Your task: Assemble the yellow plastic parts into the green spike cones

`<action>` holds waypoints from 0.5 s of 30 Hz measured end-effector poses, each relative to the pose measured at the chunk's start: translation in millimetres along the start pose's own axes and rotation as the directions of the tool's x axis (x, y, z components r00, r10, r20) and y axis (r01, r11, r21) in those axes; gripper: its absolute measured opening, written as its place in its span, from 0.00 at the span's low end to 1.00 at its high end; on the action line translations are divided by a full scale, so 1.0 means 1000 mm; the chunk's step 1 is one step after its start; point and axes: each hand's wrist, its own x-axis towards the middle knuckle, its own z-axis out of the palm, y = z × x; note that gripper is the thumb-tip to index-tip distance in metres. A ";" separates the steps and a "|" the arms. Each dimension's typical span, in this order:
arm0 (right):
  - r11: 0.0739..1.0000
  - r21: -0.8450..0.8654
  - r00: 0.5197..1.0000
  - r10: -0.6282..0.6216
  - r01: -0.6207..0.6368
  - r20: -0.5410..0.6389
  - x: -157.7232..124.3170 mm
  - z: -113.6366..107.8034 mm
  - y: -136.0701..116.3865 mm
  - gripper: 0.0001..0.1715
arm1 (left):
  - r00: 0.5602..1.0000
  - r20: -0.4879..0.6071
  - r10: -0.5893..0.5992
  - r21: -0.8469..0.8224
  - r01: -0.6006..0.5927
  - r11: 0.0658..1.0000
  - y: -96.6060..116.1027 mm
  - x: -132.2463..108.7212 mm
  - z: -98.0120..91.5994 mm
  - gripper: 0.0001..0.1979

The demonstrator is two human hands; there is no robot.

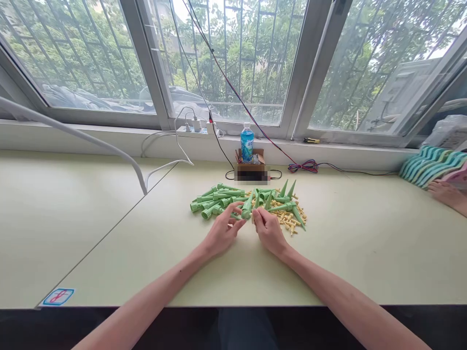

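At frame centre I am watching the left hand (222,234) pinching a green plastic cone spike (247,208), probably steadying it; the right hand (269,232) is curling at its base, grip unclear, beside small yellow pegs (289,221).

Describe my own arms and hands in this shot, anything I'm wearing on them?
Both arms are uncovered for all of their visible length: the left arm and right arm show no sleeves or cuffs. The left hand and right hand wear no gloves, and no watch, bracelet or ring can be seen. No cables or markings show on them.
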 end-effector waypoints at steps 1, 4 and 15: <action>1.000 0.006 1.000 0.005 -0.005 -0.010 0.000 0.000 0.000 0.24 | 0.999 -0.011 -0.034 -0.041 0.034 0.999 0.000 0.001 0.000 0.21; 1.000 0.014 0.999 0.014 -0.014 -0.033 0.000 -0.001 0.000 0.22 | 0.991 0.007 -0.137 -0.155 0.136 0.979 0.000 0.003 -0.002 0.20; 0.999 0.023 0.997 -0.049 0.048 0.054 -0.001 0.001 0.002 0.21 | 0.931 0.267 -0.248 -0.214 0.309 0.927 0.003 0.004 -0.006 0.27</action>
